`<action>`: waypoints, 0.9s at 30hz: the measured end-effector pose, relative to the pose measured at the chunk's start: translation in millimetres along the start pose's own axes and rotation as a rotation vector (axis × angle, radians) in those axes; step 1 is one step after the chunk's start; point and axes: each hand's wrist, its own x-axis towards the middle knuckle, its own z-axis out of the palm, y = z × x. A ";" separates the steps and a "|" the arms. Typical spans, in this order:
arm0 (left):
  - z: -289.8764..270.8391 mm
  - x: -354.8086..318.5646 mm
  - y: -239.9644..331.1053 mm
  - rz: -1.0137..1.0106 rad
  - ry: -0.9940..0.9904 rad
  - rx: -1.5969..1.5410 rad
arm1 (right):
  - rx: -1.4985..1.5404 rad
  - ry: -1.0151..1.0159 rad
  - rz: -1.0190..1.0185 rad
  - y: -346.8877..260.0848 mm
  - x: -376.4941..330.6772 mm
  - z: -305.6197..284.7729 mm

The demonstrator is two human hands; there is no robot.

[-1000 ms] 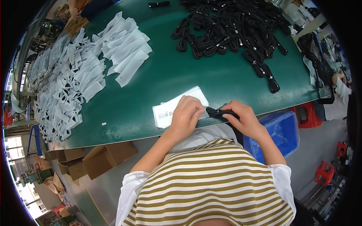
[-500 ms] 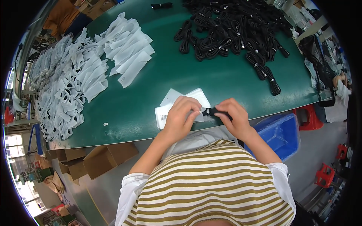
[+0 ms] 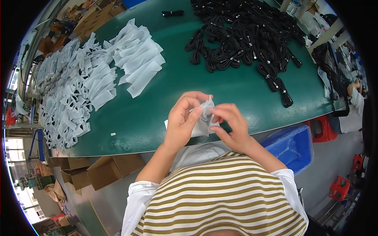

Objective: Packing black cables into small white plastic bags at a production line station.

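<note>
A whitish translucent plastic bag (image 3: 206, 109) stands crumpled between my two hands, above the near edge of the green table. My left hand (image 3: 179, 121) is closed on the bag's left side, thumb and fingers pinching it. On the other side, my right hand (image 3: 235, 126) grips the bag with bent fingers. The black cable bundle cannot be made out now; bag and fingers could be hiding it. Beneath the hands lie flat white bags (image 3: 199, 130), mostly covered.
Coiled black cables (image 3: 246, 43) are heaped at the far right, and one bundle (image 3: 172, 13) lies apart. White bags (image 3: 138, 63) spread across the left. A small white piece (image 3: 113, 134) sits near the front edge. Below stand a blue bin (image 3: 290, 151) and cardboard boxes (image 3: 115, 168).
The black cable bundle, held in my right hand before, no longer shows. Both hands have come closer together, and the bag is now raised and bunched between them.
</note>
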 end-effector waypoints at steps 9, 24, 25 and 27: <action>-44.8 14.1 3.4 0.145 0.375 0.321 | -0.194 0.225 0.113 19.2 24.5 -34.5; -1.7 -16.1 -35.3 0.290 -0.089 1.058 | -0.997 0.162 0.176 82.9 -10.8 -114.8; 4.3 -23.4 -40.6 0.251 -0.151 1.038 | -0.992 0.158 0.178 79.0 -14.5 -107.4; 9.3 -28.6 -48.7 0.214 -0.212 1.016 | -0.701 0.109 0.197 69.3 -19.6 -91.2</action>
